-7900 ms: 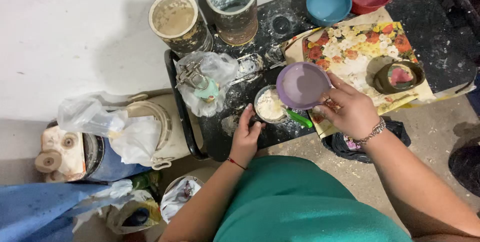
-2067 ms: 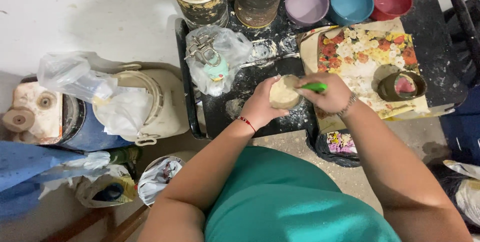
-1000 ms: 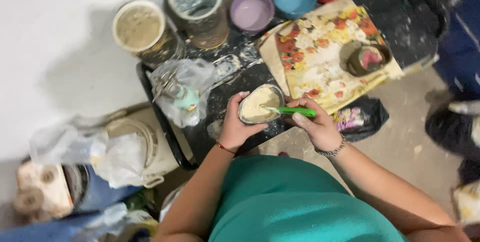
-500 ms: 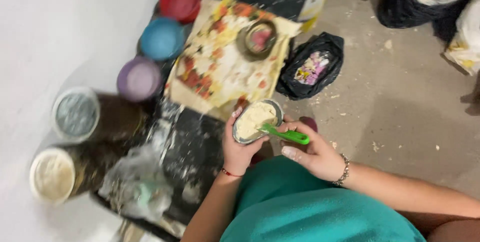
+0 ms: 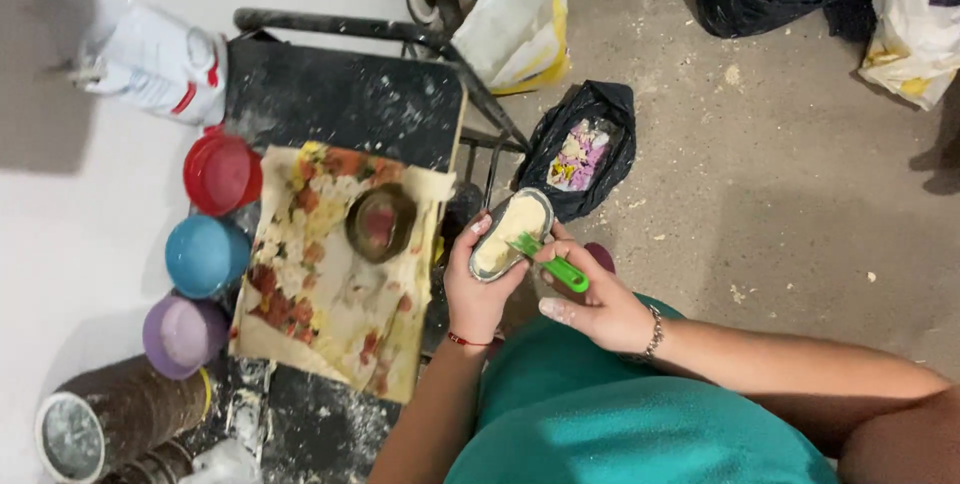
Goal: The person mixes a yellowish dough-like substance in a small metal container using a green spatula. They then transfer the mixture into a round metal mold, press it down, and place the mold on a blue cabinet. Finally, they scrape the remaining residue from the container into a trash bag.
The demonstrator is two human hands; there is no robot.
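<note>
While the left hand (image 5: pixel 480 289) grips a cream-filled tin (image 5: pixel 512 234) and the right hand (image 5: pixel 595 304) pinches a green spatula (image 5: pixel 550 264), bare floor (image 5: pixel 800 204) opens at three o'clock; the black table (image 5: pixel 345 99) edge crowds nine, a black bag (image 5: pixel 590 144) sits at twelve.

White-and-yellow bag (image 5: pixel 515 29) beside cart (image 5: pixel 345 94)

Left hand (image 5: pixel 478 289) cups a small metal tin (image 5: pixel 510 234) of pale paste, tilted over the floor beside the black bench (image 5: pixel 340 99). Right hand (image 5: pixel 600 304) pinches a green tool (image 5: pixel 550 264), its tip in the paste. On the bench: a floral sheet (image 5: pixel 330 294) carrying a dark dish (image 5: pixel 380 222), with 3 bowls alongside, red (image 5: pixel 220 172), blue (image 5: pixel 203 256) and purple (image 5: pixel 182 334).
</note>
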